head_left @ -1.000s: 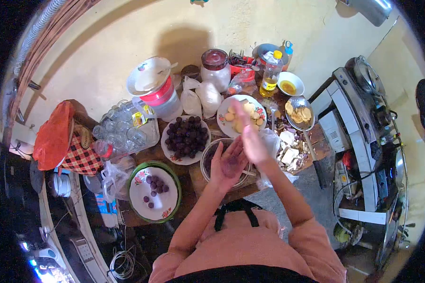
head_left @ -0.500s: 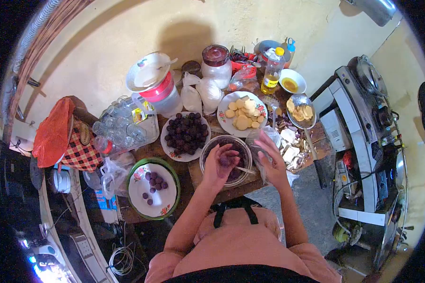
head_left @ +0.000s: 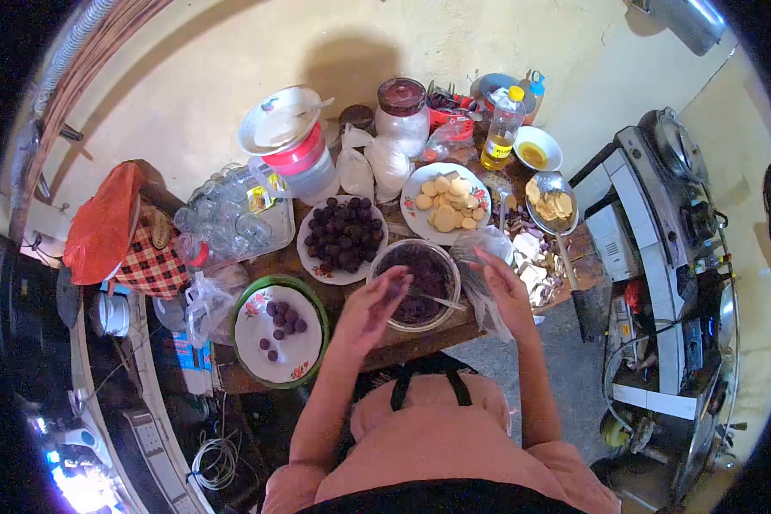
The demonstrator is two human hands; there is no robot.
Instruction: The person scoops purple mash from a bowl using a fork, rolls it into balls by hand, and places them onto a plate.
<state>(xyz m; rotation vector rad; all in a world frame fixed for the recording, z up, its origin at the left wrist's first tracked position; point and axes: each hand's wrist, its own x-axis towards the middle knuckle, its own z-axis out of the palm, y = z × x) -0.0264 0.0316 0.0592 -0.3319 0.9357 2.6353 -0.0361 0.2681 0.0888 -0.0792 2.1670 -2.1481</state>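
My left hand (head_left: 372,313) is cupped at the near-left rim of a clear bowl (head_left: 456,295) of purple dough (head_left: 421,278). Something purple, apparently a dough ball (head_left: 394,289), lies against its palm, partly hidden by the fingers. Across the bowl, my right hand (head_left: 507,298) is raised with fingers apart, holding nothing, beside a clear plastic bag (head_left: 481,261). A spoon (head_left: 437,300) rests in the bowl. To the left, several small purple balls (head_left: 286,321) sit on a flowered white plate (head_left: 257,353) set on a green-rimmed tray (head_left: 323,338).
Behind the bowl stand a plate of dark purple balls (head_left: 344,236) and a plate of pale round slices (head_left: 447,201). An oil bottle (head_left: 501,133), a lidded jar (head_left: 401,120) and bags of white powder (head_left: 388,167) line the back. Glass jars (head_left: 231,214) are left; a stove (head_left: 651,163) is right.
My left hand has drawn left from over the bowl to its rim, uncovering the dough. My right hand has moved slightly right. The view has shifted a little.
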